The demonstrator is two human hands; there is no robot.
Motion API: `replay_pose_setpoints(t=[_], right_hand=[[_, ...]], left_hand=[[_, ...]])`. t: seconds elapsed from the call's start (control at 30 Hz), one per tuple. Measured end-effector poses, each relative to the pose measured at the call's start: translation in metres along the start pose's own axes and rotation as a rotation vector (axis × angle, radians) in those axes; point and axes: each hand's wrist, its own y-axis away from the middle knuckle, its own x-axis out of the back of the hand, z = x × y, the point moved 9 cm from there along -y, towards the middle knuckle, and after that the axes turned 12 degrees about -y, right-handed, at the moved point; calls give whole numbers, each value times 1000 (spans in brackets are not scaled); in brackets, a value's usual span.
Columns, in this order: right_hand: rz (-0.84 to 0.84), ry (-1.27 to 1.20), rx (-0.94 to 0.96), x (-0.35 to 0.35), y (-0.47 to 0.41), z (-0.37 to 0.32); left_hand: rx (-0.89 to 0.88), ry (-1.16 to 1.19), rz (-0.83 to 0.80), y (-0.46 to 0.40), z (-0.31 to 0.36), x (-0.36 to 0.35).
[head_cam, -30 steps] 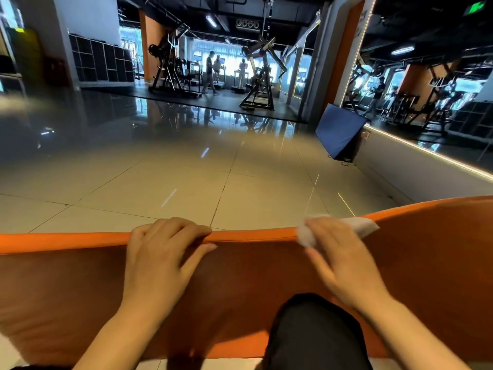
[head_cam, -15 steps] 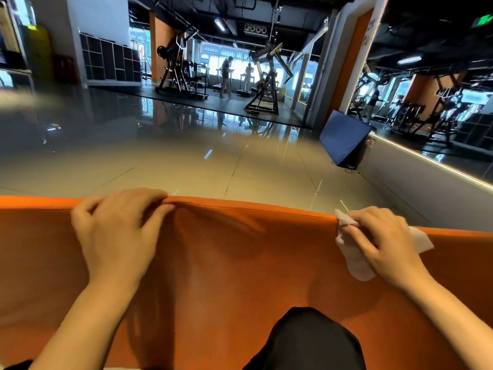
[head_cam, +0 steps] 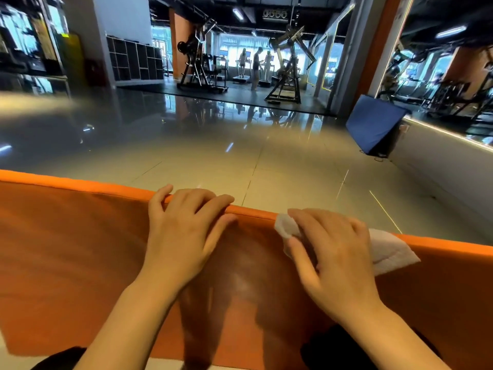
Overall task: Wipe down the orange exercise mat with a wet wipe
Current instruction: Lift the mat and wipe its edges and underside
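The orange mat [head_cam: 80,263] fills the lower half of the view, its far edge running across from the left side and dipping to the right, with pale floor tiles [head_cam: 293,177] beyond it. The left hand [head_cam: 184,236] sits on that far edge, fingers close together and curled over the lip, thumb spread out to the side against the mat face. Just beside it, a little nearer the right, the right hand [head_cam: 336,257] lies palm-down on the white wipe [head_cam: 389,252], pressing it against the mat near the top edge. The fingers there are fairly straight and slightly spread, the thumb tucked in at the wipe's left corner. One corner of the wipe pokes out on the left of the hand, a bigger flap sticks out on the right. Both hands are touching the mat, a small gap between them. Dark trousers [head_cam: 336,351] show at the bottom. Over by the right wall a blue pad [head_cam: 373,129] leans tilted, well apart from the mat. Far back stand weight machines [head_cam: 200,65], and some people near the bright windows.
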Motion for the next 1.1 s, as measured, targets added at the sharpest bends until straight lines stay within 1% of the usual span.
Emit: replay_pose_setpoints(t=[0.07, 0.1, 0.23, 0.3, 0.4, 0.47, 0.53, 0.63, 0.7, 0.77, 0.8, 0.87, 1.0, 1.03, 1.1], right_hand=[[-31, 45, 29, 7, 16, 3], [-17, 68, 10, 17, 24, 12], [32, 153, -213, 64, 57, 64], [99, 140, -315, 73, 63, 76], [257, 49, -422, 61, 60, 63], [260, -8, -382, 34, 46, 33], [214, -68, -312, 5, 32, -4], [100, -118, -249, -28, 18, -42], [3, -62, -160, -33, 16, -46], [-68, -5, -83, -24, 18, -29], [-80, 2, -98, -14, 20, -13], [-60, 27, -189, 13, 27, 27], [-95, 253, -342, 68, 55, 115], [-105, 276, -387, 79, 62, 134], [-87, 226, -445, 88, 70, 158]], left_hand=[[18, 53, 11, 6, -3, 7], [19, 69, 21, 8, -4, 11], [-24, 92, 51, 19, 3, 23], [-44, 85, 70, 22, 7, 28], [-73, 45, 90, 28, 13, 33], [-92, 20, 109, 33, 18, 34], [-95, 19, 131, 37, 20, 34], [-116, 9, 158, 38, 19, 31], [-135, -7, 180, 36, 17, 29], [-134, -18, 211, 32, 17, 29], [-129, -17, 228, 31, 17, 29], [-127, -9, 253, 29, 18, 31], [-142, -12, 265, 28, 21, 33], [-142, -10, 261, 28, 22, 33], [-130, 1, 258, 29, 23, 33]])
